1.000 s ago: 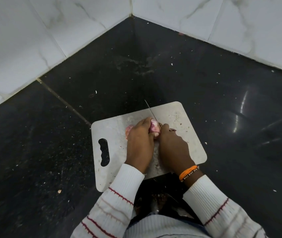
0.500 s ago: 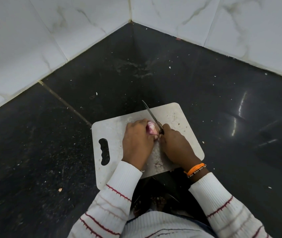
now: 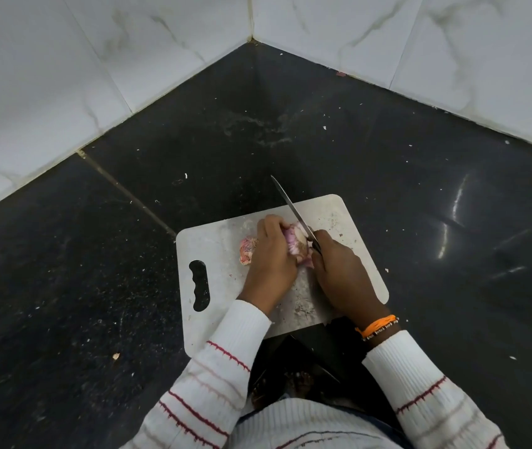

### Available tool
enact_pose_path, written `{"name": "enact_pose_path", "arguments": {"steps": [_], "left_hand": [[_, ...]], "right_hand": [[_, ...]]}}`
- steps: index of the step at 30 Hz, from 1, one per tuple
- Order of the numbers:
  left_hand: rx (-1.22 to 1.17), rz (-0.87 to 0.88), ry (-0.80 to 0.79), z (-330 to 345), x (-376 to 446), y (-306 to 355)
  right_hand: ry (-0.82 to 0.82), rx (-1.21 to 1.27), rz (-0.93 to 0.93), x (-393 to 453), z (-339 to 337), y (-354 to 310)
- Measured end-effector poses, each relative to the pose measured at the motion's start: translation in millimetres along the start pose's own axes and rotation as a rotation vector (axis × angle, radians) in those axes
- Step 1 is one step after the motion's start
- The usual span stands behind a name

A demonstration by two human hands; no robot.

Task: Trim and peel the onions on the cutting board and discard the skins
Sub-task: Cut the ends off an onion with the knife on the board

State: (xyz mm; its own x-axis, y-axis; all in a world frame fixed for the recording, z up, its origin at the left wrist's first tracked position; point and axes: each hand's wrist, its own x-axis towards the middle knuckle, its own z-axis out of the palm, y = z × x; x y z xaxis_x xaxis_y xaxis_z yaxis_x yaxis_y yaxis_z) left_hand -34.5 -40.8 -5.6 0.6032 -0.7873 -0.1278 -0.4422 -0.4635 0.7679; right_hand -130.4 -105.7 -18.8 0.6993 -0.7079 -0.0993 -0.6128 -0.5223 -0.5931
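A pale grey cutting board [image 3: 216, 254] with a handle slot lies on the black floor. My left hand [image 3: 271, 264] grips a pink onion [image 3: 295, 239] on the board. My right hand [image 3: 339, 273] holds a knife [image 3: 292, 209], its blade slanting up and to the left over the onion's right side and past the board's far edge. A second pink onion or a piece of skin [image 3: 247, 251] lies just left of my left hand, partly hidden by it.
White marble-look wall tiles [image 3: 128, 59] meet in a corner ahead. The black floor [image 3: 63, 286] carries small white specks and scraps. My feet and dark trousers [image 3: 294, 377] sit just behind the board's near edge.
The knife blade has tilted more to the left and lies against the onion's right side. The pink piece left of my left hand, hidden half a second ago, shows again.
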Motion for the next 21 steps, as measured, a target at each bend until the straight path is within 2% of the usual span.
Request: {"name": "enact_pose_path", "arguments": {"steps": [3, 12, 14, 17, 21], "left_hand": [[-0.016, 0.021, 0.090, 6.6, 0.4, -1.1], [-0.130, 0.024, 0.036, 8.3, 2.2, -5.0], [-0.087, 0.064, 0.081, 12.3, -1.0, -4.2], [0.047, 0.216, 0.132, 18.8, -4.2, -3.9], [0.144, 0.277, 0.162, 22.9, -7.0, -1.6]], "right_hand": [[0.018, -0.013, -0.016, 2.6, -2.8, 1.4], [-0.031, -0.067, 0.058, -15.0, -13.6, -11.9], [-0.034, -0.165, 0.066, -23.8, -18.5, -15.7], [-0.079, -0.276, 0.099, -36.5, -29.6, -22.8], [-0.095, -0.241, 0.199, -41.4, -31.5, -27.2]]}}
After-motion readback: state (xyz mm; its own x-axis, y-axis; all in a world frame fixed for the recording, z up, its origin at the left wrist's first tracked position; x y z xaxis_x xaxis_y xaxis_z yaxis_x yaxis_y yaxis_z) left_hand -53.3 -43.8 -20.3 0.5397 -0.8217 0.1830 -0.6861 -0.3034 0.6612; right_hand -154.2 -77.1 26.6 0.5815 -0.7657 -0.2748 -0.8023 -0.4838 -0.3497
